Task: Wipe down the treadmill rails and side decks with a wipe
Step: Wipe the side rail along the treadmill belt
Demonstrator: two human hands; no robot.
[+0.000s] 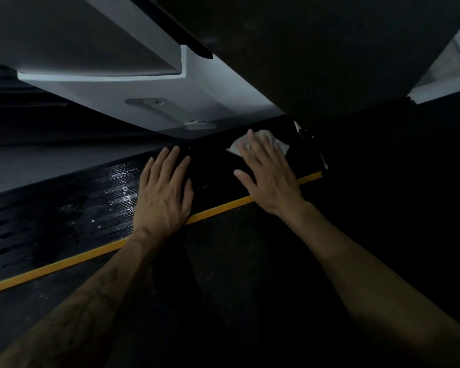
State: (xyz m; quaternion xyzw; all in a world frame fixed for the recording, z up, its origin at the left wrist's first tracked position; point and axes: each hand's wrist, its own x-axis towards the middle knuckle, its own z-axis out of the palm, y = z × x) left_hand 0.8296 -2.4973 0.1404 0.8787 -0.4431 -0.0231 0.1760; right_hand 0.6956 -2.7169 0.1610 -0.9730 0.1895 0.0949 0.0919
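Note:
A black ribbed side deck (72,208) runs from the left edge toward the upper middle, with wet shiny patches on it. A yellow strip (64,264) borders its near edge. My left hand (162,192) lies flat on the deck with straight fingers. My right hand (268,168) presses a crumpled white wipe (272,140) flat against the far end of the deck. The wipe shows only past my fingertips. The dark running belt (223,274) lies below the yellow strip.
A grey-white treadmill upright and frame (144,88) hangs close above the deck's far end. A large dark console underside (316,49) fills the upper right. Grey floor (37,166) shows left of the deck.

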